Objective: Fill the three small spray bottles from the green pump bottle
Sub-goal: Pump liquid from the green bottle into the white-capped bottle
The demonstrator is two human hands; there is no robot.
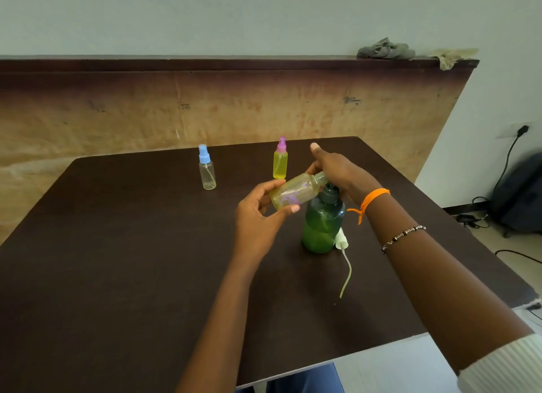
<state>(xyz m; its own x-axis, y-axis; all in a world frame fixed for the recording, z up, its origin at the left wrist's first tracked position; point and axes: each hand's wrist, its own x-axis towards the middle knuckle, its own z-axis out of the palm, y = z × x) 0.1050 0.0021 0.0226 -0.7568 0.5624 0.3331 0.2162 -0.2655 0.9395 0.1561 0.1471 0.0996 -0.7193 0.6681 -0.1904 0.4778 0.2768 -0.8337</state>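
An uncapped small bottle [296, 190] was held tilted, nearly on its side, above a dark brown table [117, 246], its open neck brought to the spout of the green pump bottle [322, 222]. It was gripped by the left hand [258, 219], the thumb and fingers curled round its base end, and some yellowish liquid could be seen inside it. The right hand [337, 169] was laid over the dark pump head, which was largely hidden by it; the fingers were bent down around the head and the thumb was stuck out, though it could not be told how hard the head was pressed. The green pump bottle was stood upright near the middle of the table, about half full of green liquid. Just beside its base on the right, a white spray cap [341, 241] with a long thin tube [347, 275] was left lying on the table. Farther back, well apart from the hands, a clear bottle with a blue cap [207, 169] was stood upright, and a yellow-filled bottle with a pink cap [280, 161] was stood upright just behind the held bottle. An orange band [372, 197] and a beaded bracelet [403, 237] were worn on the right wrist. Behind the table a worn wooden panel [205, 108] was seen, with crumpled cloths [385, 50] on its top ledge, and at the right a dark bag [519, 196] and cables [507, 161] were seen on the floor.
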